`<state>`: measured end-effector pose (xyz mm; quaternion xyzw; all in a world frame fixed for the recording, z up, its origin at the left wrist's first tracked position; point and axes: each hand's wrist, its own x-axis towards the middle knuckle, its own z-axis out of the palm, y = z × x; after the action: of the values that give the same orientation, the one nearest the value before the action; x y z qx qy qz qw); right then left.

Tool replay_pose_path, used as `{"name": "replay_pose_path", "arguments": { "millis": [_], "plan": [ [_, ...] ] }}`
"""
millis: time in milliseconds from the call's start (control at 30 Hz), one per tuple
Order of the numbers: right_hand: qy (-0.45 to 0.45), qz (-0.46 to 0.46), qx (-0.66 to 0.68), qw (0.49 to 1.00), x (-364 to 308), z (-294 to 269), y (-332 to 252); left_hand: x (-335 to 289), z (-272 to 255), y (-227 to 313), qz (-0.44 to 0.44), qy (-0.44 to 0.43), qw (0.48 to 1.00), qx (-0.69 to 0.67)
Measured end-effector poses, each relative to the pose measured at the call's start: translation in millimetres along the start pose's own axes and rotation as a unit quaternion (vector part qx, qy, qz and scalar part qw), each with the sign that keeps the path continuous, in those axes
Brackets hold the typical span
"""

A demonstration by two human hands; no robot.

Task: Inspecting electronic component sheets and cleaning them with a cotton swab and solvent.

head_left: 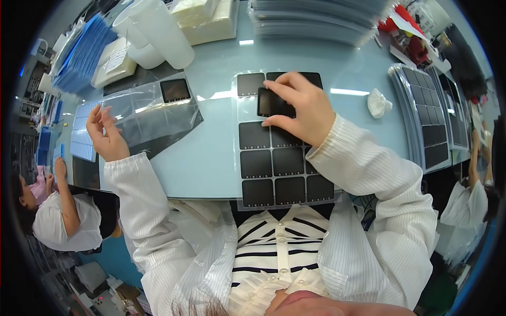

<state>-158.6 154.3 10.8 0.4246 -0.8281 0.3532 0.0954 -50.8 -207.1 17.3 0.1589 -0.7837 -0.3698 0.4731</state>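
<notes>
My right hand (305, 105) grips a black square panel (270, 104) by its edges, between thumb and fingers. The panel is over the upper part of a clear tray (237, 113) with square pockets. Dark square panels (256, 164) fill the tray's lower rows, partly hidden by my right wrist; a greyer square (250, 84) shows at its top left. My left hand (108, 136) is raised, its fingers loosely curled and apart, with nothing visible in them. It is beside a clear pocketed sheet (153, 118), which has one dark square panel (175, 90) at its top right corner.
A blue-white gridded sheet (83, 131) lies left of my left hand. Blue sheets (81, 55), white plastic cups (166, 37) and a stack of clear trays (316, 21) stand at the back. Crumpled white tissue (378, 103) and filled trays (421, 110) are on the right. People work on both sides.
</notes>
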Motion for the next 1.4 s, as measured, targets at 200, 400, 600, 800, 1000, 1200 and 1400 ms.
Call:
{"name": "replay_pose_path", "arguments": {
  "millis": [200,400,600,800,1000,1200,1400],
  "plan": [
    [-0.025,-0.060,-0.031,0.997,6,28,-3,10,-22,-9,0.152,0.087,0.948,0.266],
    [0.009,-0.141,-0.125,0.982,13,34,-1,9,-29,-29,0.134,0.049,0.942,0.304],
    [-0.033,-0.137,-0.152,0.978,15,32,-2,1,-31,1,0.162,0.094,0.948,0.257],
    [-0.061,-0.141,-0.166,0.974,4,28,9,-63,2,66,0.159,-0.113,0.979,0.059],
    [0.043,-0.050,-0.011,0.998,-10,-16,25,-124,45,106,0.186,-0.374,0.908,0.032],
    [0.090,0.083,-0.312,0.942,-55,-101,67,-132,49,107,0.182,-0.434,0.877,0.094],
    [0.064,0.166,-0.329,0.927,-87,-108,89,-135,51,103,0.179,-0.424,0.884,0.084]
  ]
}}
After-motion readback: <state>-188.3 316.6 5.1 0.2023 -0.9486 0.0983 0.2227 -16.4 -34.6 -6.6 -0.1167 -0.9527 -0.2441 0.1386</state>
